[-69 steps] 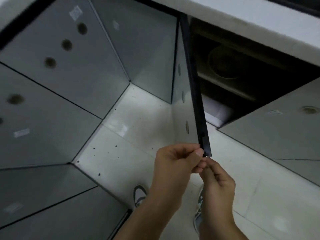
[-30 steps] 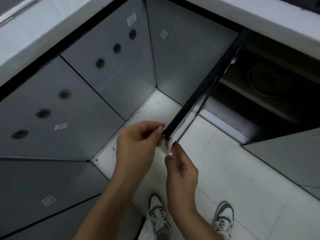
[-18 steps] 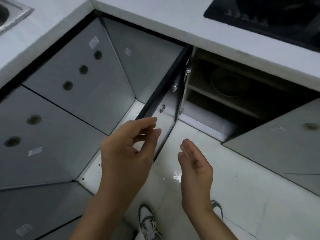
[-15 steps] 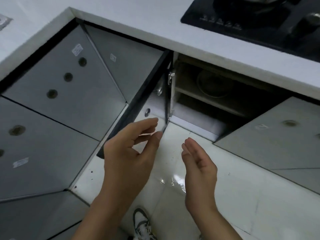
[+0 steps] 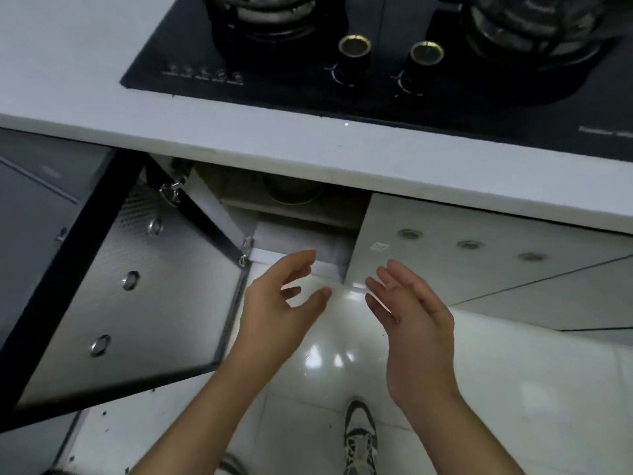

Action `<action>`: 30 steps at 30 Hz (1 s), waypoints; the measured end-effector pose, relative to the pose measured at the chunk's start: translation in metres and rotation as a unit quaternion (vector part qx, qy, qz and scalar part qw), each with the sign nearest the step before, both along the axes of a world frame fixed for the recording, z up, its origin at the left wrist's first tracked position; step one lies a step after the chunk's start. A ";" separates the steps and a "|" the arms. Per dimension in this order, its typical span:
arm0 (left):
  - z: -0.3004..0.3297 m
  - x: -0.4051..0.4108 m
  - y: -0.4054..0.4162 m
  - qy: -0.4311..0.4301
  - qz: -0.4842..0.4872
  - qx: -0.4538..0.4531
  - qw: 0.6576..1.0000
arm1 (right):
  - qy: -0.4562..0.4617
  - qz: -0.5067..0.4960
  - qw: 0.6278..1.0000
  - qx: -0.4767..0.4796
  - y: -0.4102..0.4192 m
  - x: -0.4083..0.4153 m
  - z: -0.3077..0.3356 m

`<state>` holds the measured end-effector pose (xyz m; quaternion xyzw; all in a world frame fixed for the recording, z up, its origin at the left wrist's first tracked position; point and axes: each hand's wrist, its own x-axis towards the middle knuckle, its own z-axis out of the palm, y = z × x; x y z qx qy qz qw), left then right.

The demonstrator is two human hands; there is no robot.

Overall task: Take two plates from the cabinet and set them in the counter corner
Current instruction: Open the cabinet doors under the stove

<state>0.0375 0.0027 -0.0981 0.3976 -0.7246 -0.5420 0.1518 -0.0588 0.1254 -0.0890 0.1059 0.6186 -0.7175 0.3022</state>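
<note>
Glossy white floor tiles (image 5: 496, 389), white countertop (image 5: 85, 63), black gas hob (image 5: 291, 94)

A black hob (image 5: 394, 94) sits in the counter above me, with two knobs (image 5: 355, 51). My shoe (image 5: 360, 437) stands on glossy white tiles (image 5: 513, 389).

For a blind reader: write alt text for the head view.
Two empty open hands, left hand and right hand, reach toward an open cabinet under a counter with a gas hob; its door is swung left.
</note>
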 end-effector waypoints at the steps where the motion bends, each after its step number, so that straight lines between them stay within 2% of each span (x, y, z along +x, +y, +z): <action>1: -0.006 -0.013 0.000 -0.008 -0.005 0.016 1.000 | -0.023 -0.012 1.000 -0.014 0.006 -0.013 -0.001; 5: -0.027 -0.058 -0.006 -0.012 -0.002 0.081 0.997 | -0.129 -0.049 0.987 -0.086 0.019 -0.057 -0.001; 10: -0.047 -0.101 -0.017 0.005 -0.018 0.080 0.997 | -0.215 -0.054 0.953 -0.205 0.004 -0.085 -0.006; 18: -0.046 -0.134 -0.036 0.139 -0.107 0.090 0.980 | -0.221 -0.066 0.922 -0.310 -0.048 -0.091 -0.009; 23: -0.051 -0.133 -0.044 0.149 -0.113 0.093 0.978 | -0.219 -0.125 0.908 -0.334 -0.064 -0.089 -0.009; 26: -0.050 -0.131 -0.049 0.137 -0.135 0.041 0.980 | -0.228 -0.158 0.898 -0.341 -0.069 -0.090 -0.006; 30: -0.049 -0.134 -0.053 0.143 -0.133 0.114 0.974 | -0.239 -0.192 0.894 -0.326 -0.073 -0.089 -0.002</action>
